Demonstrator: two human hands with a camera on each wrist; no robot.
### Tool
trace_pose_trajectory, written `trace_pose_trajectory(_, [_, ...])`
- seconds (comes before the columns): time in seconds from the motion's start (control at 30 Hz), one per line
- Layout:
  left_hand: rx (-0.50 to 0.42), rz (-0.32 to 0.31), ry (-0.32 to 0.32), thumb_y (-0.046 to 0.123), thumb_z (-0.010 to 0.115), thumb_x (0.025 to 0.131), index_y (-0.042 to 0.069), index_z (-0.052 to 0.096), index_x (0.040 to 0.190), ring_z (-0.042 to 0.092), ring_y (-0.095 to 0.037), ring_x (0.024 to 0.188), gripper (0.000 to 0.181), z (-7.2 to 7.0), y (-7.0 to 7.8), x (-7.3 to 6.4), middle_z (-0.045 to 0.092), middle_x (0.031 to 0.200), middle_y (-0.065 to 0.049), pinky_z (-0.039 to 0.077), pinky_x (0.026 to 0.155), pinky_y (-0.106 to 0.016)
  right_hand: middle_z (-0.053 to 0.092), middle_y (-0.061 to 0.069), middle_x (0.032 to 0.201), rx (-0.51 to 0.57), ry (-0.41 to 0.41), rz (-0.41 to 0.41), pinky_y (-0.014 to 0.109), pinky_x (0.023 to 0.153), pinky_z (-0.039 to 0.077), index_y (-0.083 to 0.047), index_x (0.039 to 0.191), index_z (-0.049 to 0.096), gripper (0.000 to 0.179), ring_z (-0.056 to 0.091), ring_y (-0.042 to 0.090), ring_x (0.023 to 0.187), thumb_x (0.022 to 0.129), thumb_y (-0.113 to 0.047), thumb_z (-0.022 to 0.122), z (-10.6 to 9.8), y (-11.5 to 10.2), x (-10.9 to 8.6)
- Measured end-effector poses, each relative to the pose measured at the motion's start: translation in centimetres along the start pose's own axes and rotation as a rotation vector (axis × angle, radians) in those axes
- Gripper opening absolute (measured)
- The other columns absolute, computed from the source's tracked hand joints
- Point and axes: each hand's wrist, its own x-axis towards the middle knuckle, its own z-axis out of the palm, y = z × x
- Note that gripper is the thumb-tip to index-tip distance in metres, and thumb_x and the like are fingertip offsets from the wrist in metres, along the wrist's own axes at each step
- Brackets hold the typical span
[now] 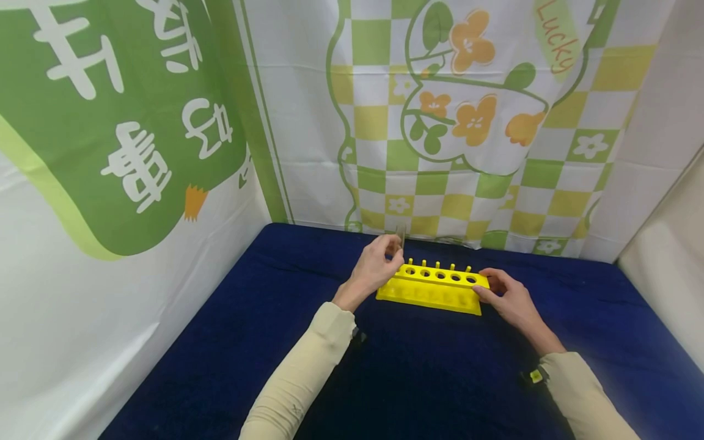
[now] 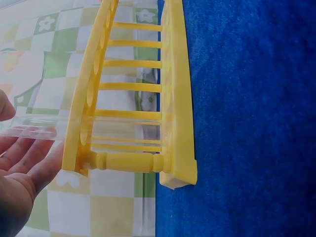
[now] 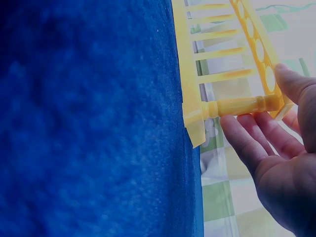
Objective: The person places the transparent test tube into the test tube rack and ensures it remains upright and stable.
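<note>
A yellow test tube rack [image 1: 429,297] stands on the blue cloth, with a row of round holes along its top and short pegs behind them. At its left end my left hand [image 1: 375,264] holds a clear test tube [image 2: 126,129] between thumb and fingers. In the left wrist view the tube passes through the end hole, and its lower part lies between the rack's top and base. My right hand [image 1: 513,300] grips the rack's right end. Its thumb [image 3: 292,81] rests at the top plate, while the fingers lie against the end post [image 3: 239,105].
Dark blue cloth [image 1: 418,373] covers the table around the rack. Close behind the table's far edge hangs a green, yellow and white patterned curtain [image 1: 374,177]. A white and green curtain [image 1: 214,256] hangs on the left side.
</note>
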Motion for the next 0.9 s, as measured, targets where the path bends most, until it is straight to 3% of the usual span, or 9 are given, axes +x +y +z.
trace_pose_trajectory(0.47, [0.023, -0.003, -0.018, 0.029, 0.053, 0.100, 0.014, 0.059, 0.124, 0.063, -0.013, 0.097, 0.030, -0.4, -0.3, -0.1, 0.062, 0.111, -0.001, 0.054, 0.078, -0.024, 0.063, 0.020, 0.115, 0.020, -0.026, 0.003, 0.034, 0.077, 0.056, -0.008, 0.137, 0.049, 0.066, 0.061, 0.029, 0.097, 0.091, -0.055, 0.061, -0.2, -0.1, -0.4])
trace_pose_trajectory(0.7, [0.037, -0.018, -0.069, 0.030, 0.052, 0.100, 0.013, 0.057, 0.130, 0.063, -0.012, 0.100, 0.034, -1.1, -0.1, 0.1, 0.063, 0.116, -0.002, 0.054, 0.083, -0.026, 0.060, 0.025, 0.118, 0.053, -0.110, 0.006, 0.038, 0.076, 0.060, -0.007, 0.138, 0.045, 0.066, 0.064, 0.031, 0.099, 0.093, -0.052, 0.060, -1.0, -0.4, -0.3])
trace_pose_trajectory(0.9, [0.055, -0.024, -0.065, 0.029, 0.051, 0.101, 0.014, 0.058, 0.129, 0.063, -0.013, 0.099, 0.032, -1.8, -0.2, 0.0, 0.063, 0.116, -0.002, 0.054, 0.083, -0.027, 0.061, 0.027, 0.119, -0.009, -0.180, -0.032, 0.040, 0.075, 0.060, -0.006, 0.137, 0.046, 0.063, 0.068, 0.029, 0.093, 0.095, -0.050, 0.059, -1.8, -0.7, 0.1])
